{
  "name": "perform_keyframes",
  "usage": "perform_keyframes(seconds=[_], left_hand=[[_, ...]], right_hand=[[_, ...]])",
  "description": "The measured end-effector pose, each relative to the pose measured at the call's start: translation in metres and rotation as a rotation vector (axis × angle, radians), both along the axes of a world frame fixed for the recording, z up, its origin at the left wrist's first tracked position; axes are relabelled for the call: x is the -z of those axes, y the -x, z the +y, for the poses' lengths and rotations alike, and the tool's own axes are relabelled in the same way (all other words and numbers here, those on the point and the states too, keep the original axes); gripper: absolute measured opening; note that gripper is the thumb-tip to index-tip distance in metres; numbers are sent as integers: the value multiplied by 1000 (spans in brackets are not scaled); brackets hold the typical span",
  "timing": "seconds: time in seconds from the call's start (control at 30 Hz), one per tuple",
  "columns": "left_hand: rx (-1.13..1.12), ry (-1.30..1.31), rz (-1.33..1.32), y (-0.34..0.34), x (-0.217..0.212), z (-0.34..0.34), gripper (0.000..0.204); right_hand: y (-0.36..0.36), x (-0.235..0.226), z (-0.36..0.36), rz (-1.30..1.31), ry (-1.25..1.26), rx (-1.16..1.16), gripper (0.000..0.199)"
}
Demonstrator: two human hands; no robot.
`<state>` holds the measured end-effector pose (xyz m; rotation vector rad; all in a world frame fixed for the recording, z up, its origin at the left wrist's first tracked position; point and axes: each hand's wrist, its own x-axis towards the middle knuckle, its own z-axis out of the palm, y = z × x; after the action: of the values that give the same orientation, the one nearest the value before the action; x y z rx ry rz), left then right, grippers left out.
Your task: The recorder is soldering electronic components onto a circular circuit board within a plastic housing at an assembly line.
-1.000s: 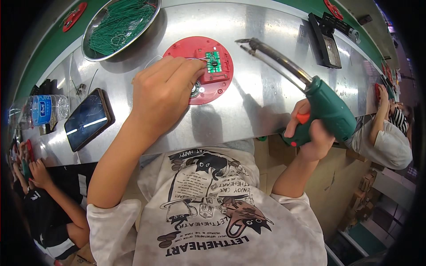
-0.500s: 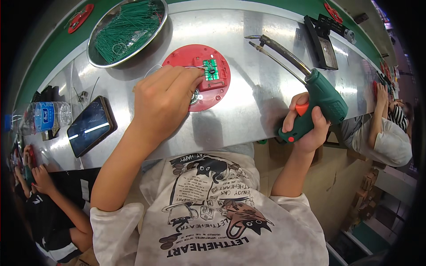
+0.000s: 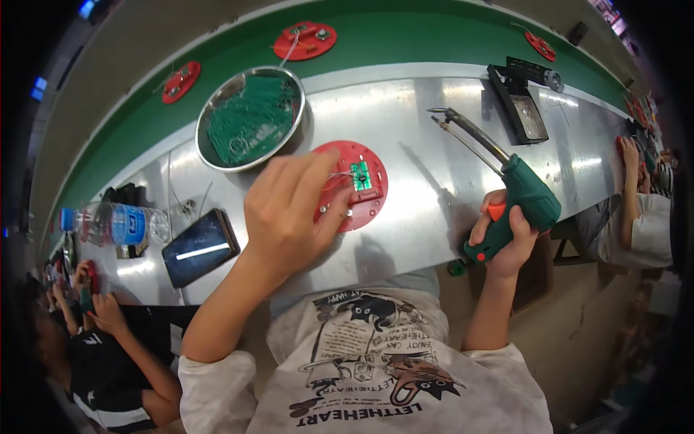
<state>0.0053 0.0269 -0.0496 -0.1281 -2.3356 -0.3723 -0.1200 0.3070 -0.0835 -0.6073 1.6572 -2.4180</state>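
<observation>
A round red plastic base (image 3: 377, 206) lies on the metal bench in front of me, with a small green circuit board (image 3: 361, 176) on its raised middle. Thin white wires (image 3: 337, 174) run to the board from the left. My left hand (image 3: 288, 210) hovers over the base's left side, thumb and forefinger spread apart, and I see nothing held in it. My right hand (image 3: 510, 242) is wrapped round the handle of a green soldering gun (image 3: 531, 192) with an orange trigger. The gun's metal tip points up and left, raised and apart from the base.
A steel bowl (image 3: 301, 119) of green wires stands behind my left hand. To the left lie a phone (image 3: 200, 248) and a water bottle (image 3: 116, 223). A black soldering stand (image 3: 517, 105) is at the back right. More red bases (image 3: 305, 41) rest on the green strip. Co-workers sit on both sides.
My left hand's fingers have gone from closed at the board to spread apart, drawn back a little to its left. The whole view has shifted. My right hand still grips the soldering gun.
</observation>
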Motion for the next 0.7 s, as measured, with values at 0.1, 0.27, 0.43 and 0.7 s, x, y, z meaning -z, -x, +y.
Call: perform_keyframes(seconds=[0.1, 0.27, 0.43, 0.7], left_hand=[[89, 25, -258, 13, -33, -2, 64], [324, 55, -496, 72, -27, -7, 43], [-11, 138, -185, 213, -3, -46, 38], [-726, -181, -564, 256, 0, -155, 57]], right_hand=[[2, 5, 4, -3, 69, 84, 38], [2, 4, 4, -26, 172, 187, 36], [4, 4, 1, -94, 219, 366, 36], [3, -2, -10, -100, 168, 393, 34]])
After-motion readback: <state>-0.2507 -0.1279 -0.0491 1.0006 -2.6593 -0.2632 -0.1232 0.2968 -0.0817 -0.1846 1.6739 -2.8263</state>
